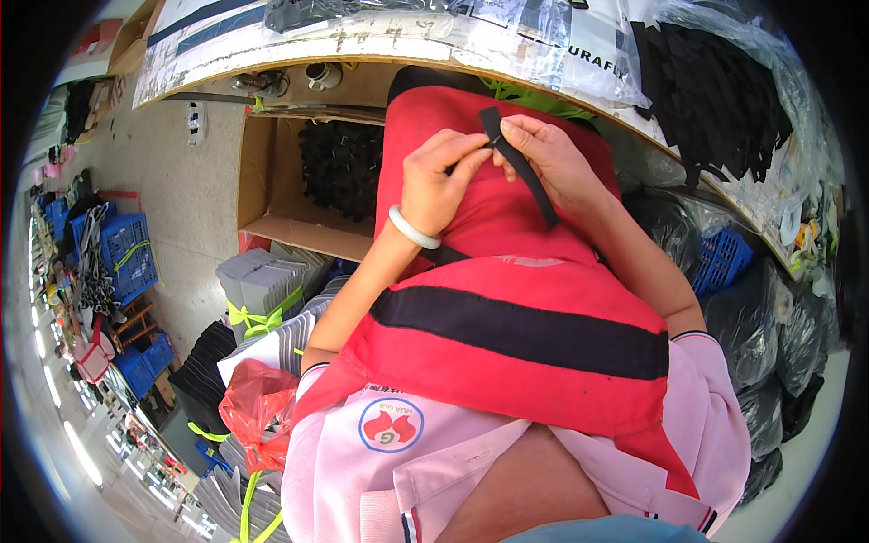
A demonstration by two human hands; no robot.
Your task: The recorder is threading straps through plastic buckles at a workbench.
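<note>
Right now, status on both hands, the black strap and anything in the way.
Left hand, right hand: pinching black strap near its upper end. Longer end slants down to the right, over red apron. No obstruction visible around the hands.

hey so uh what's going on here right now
A seated person in a red apron holds a short black strap above their lap, pinched near its upper part between the fingers of the left hand and right hand. The strap's other end hangs loose. An open carton of black pieces sits to the left, and more black strips are heaped on the worktable, ahead to the right.
</note>
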